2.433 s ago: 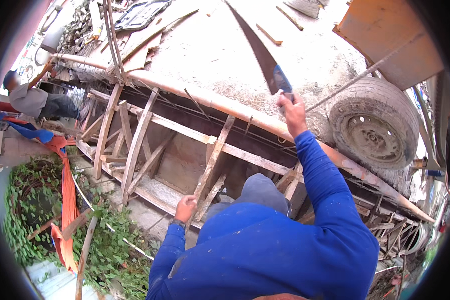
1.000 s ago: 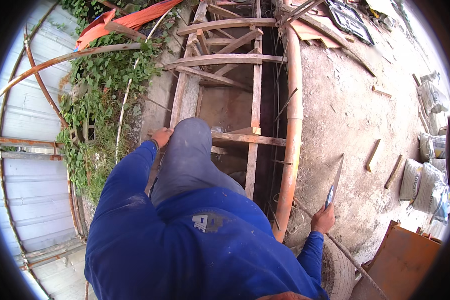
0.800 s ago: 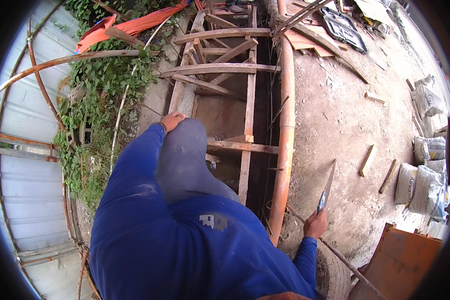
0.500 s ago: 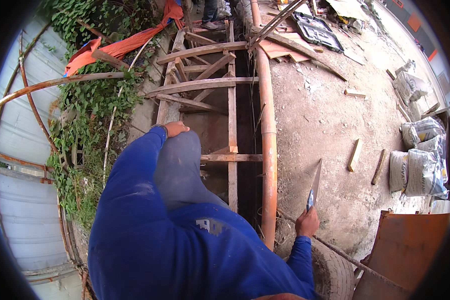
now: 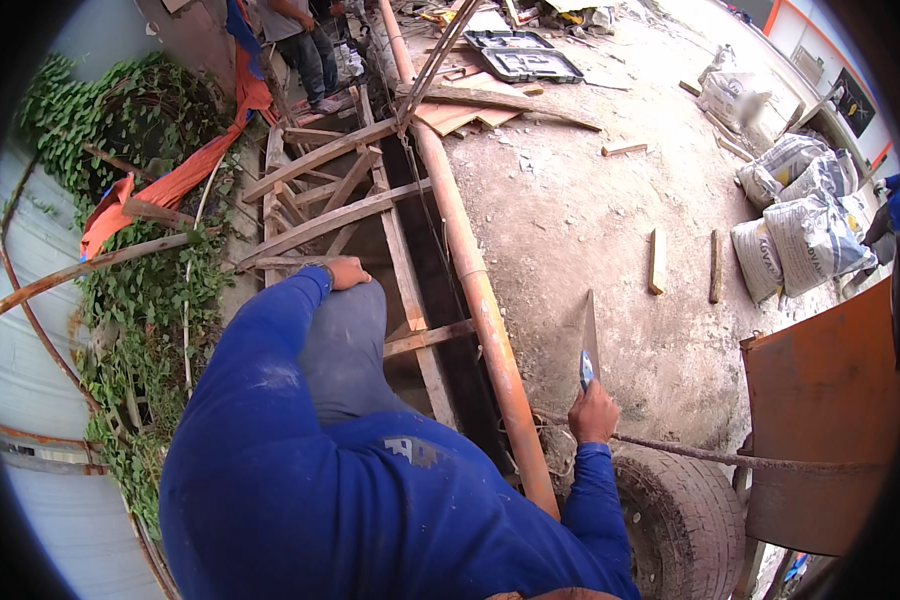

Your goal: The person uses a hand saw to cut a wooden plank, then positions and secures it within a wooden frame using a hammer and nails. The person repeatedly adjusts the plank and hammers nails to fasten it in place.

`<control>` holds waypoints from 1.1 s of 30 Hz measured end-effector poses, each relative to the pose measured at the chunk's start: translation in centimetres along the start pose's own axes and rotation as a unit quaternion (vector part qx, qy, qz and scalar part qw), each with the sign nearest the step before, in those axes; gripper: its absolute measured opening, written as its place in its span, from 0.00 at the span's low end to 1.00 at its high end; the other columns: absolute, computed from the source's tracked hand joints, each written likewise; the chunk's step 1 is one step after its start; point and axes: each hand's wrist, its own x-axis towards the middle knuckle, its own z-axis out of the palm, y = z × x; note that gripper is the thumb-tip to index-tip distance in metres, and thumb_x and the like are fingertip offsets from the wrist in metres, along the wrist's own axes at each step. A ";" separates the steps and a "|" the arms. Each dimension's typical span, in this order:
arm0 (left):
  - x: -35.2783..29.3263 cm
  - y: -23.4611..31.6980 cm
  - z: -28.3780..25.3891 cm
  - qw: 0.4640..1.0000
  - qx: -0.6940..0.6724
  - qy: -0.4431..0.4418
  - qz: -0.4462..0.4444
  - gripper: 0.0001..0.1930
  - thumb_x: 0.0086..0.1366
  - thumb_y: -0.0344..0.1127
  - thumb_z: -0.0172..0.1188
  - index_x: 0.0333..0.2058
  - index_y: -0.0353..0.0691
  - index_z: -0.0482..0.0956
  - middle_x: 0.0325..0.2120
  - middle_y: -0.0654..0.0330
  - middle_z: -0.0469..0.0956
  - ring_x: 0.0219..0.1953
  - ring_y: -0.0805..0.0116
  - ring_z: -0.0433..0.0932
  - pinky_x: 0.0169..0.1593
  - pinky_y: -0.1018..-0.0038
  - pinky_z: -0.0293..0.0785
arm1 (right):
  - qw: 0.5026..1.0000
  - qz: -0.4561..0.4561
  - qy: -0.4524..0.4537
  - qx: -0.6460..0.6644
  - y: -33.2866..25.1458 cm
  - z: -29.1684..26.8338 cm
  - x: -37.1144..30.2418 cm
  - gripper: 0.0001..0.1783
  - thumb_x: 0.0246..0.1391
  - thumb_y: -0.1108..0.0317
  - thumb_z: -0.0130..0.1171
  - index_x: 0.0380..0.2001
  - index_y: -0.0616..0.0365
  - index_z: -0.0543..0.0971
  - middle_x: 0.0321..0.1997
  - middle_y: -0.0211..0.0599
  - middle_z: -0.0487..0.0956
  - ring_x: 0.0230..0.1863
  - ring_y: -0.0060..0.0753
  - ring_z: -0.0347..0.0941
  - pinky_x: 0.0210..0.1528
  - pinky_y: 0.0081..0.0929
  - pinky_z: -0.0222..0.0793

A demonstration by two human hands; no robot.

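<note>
My right hand (image 5: 594, 412) grips the blue handle of a handsaw (image 5: 589, 328), its tapering blade pointing up and away over the dusty ground. Palm down on my bent knee (image 5: 342, 325) lies my left hand (image 5: 348, 272); it holds nothing, and its fingertips are partly hidden over the knee. Just beyond the knee, a timber frame (image 5: 332, 225) of crossing boards spans a dark trench. An orange pipe (image 5: 467, 262) runs along the trench, between my knee and the saw.
A tyre (image 5: 695, 520) and a rusty metal panel (image 5: 820, 420) stand near right, with a rod (image 5: 740, 460) crossing them. Filled sacks (image 5: 805, 235), loose wood pieces (image 5: 657, 262) and an open black case (image 5: 525, 62) lie farther off. Another person (image 5: 305, 50) stands at the trench's far end.
My view has turned to the right, so the scene has swung left and tilted. The saw now points more straight ahead; my left hand still rests on the knee.
</note>
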 end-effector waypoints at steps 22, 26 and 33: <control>10.6 -7.2 2.5 0.969 0.001 -0.233 0.083 0.28 0.68 0.49 0.67 0.60 0.36 0.80 0.50 0.54 0.85 0.47 0.68 0.84 0.52 0.70 0.79 | 0.957 0.082 0.185 0.209 -6.8 -0.9 7.5 0.22 0.61 0.61 0.59 0.56 0.58 0.81 0.46 0.53 0.86 0.46 0.56 0.82 0.51 0.45 0.70; 16.4 -13.3 0.7 0.957 -0.027 -0.281 0.073 0.27 0.68 0.46 0.67 0.60 0.36 0.80 0.43 0.56 0.86 0.44 0.69 0.84 0.48 0.70 0.80 | 0.961 0.083 0.152 0.216 -12.9 0.3 16.0 0.22 0.66 0.65 0.54 0.61 0.59 0.78 0.47 0.54 0.84 0.47 0.55 0.80 0.54 0.44 0.69; 29.0 -24.6 1.3 0.950 -0.247 -0.188 -0.009 0.16 0.70 0.38 0.63 0.52 0.36 0.83 0.41 0.56 0.86 0.38 0.67 0.86 0.40 0.68 0.81 | 0.977 0.156 0.137 0.050 -18.8 9.9 29.7 0.24 0.65 0.64 0.56 0.64 0.53 0.77 0.54 0.45 0.85 0.52 0.45 0.80 0.56 0.39 0.63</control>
